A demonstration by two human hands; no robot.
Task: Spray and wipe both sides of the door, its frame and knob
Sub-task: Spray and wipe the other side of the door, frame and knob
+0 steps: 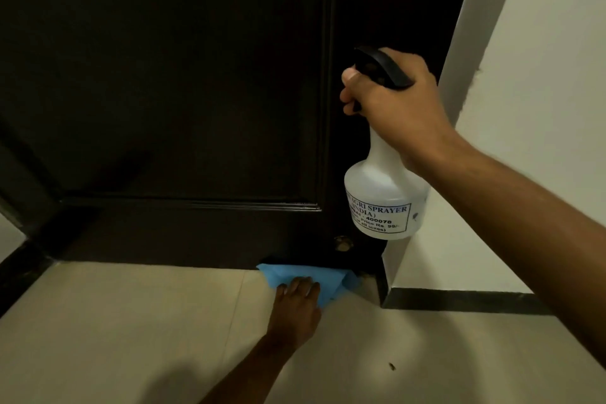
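Observation:
A dark brown panelled door (170, 82) fills the upper left of the head view, seen from low down. My right hand (398, 105) grips the black trigger head of a white spray bottle (382, 193), held upright in front of the door's right edge. My left hand (296, 302) presses a blue cloth (328, 282) flat on the floor against the door's bottom edge. A small brass fitting (343, 243) sits low on the door, just above the cloth. The knob is out of view.
The floor is beige tile (131, 331). A white wall (541, 59) with a dark skirting strip (459, 302) stands to the right of the door. Dark skirting also runs along the left edge (19, 275). A small dark speck (392, 366) lies on the tile.

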